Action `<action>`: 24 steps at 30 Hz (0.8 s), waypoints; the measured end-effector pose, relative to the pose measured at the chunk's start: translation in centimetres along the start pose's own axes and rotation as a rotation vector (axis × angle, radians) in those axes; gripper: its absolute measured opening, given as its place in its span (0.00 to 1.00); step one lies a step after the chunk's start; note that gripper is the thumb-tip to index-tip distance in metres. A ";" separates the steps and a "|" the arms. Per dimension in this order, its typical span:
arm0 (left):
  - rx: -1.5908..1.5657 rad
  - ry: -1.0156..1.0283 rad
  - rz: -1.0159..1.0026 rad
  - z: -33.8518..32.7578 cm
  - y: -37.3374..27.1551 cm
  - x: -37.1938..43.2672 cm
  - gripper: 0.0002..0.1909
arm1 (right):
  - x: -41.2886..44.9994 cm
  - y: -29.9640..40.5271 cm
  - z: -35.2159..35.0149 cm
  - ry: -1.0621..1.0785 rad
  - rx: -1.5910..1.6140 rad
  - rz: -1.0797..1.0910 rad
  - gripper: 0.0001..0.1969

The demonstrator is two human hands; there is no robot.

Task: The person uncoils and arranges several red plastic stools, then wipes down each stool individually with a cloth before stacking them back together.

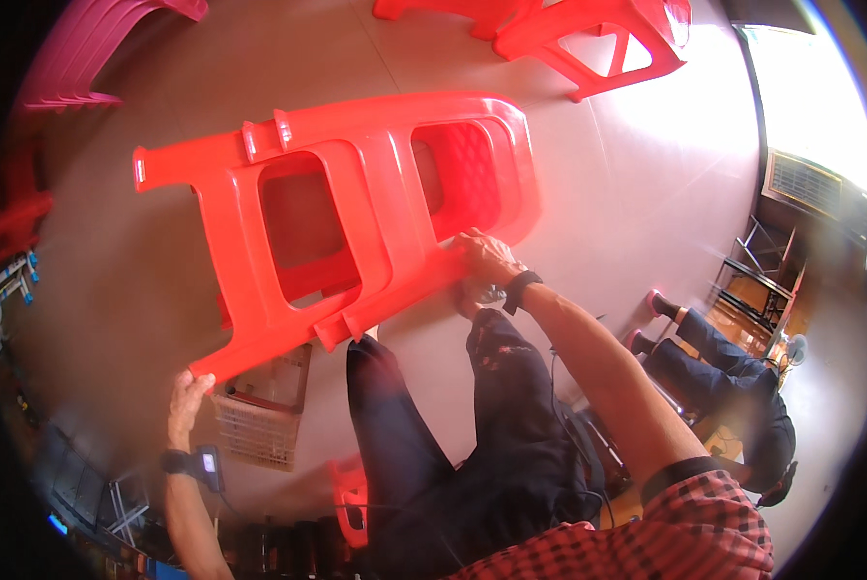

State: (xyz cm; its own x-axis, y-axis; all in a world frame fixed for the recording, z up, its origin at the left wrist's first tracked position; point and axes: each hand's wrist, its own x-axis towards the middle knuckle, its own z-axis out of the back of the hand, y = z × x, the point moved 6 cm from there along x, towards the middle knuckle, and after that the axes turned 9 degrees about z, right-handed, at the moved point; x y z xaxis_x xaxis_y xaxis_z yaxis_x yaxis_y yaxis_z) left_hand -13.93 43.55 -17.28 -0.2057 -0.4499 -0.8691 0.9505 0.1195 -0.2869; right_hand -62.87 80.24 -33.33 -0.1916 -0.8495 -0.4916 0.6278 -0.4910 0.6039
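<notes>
Two red plastic stools, one nested in the other, lie tilted on their side in front of my legs. The outer stool (pixel 234 243) has its leg ends toward the left. The inner stool (pixel 393 196) shows its lattice seat (pixel 470 174) through a side opening at the right. My left hand (pixel 185 402) grips the end of the lower left leg. Farther right, my right hand (pixel 493 261) holds the near edge close to the seat end; its fingertips curl over the rim and some fingers are hidden underneath.
More red stools (pixel 586 76) stand at the top, with a pink plastic stack (pixel 93 58) at upper left. A plastic crate (pixel 259 435) sits beside my left leg. Another person (pixel 723 362) is at the right. Behind me is a small red stool (pixel 350 496).
</notes>
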 end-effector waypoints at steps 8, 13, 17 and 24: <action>-0.435 0.154 0.241 1.6 6.4 6.4 0.22 | 1.5 0.6 0.2 0.119 -0.122 -0.079 0.14; -0.353 0.074 0.321 3.7 11.4 9.4 0.30 | -1.2 -0.5 2.7 -0.167 -0.144 -0.055 0.17; -0.291 -0.216 0.400 2.8 13.4 11.9 0.31 | -4.7 -1.6 5.7 -0.279 -0.148 -0.283 0.17; 0.330 -0.926 0.198 7.0 10.9 7.9 0.26 | -8.2 -6.7 2.0 -0.278 -0.033 -0.348 0.15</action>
State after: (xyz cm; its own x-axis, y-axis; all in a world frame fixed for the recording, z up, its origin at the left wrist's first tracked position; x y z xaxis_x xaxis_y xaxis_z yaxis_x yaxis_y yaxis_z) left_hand -3.59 35.08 -24.49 0.0922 -0.9770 -0.1923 0.9939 0.0785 0.0777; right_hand -66.97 90.13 -32.07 -0.5883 -0.6566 -0.4719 0.5133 -0.7542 0.4095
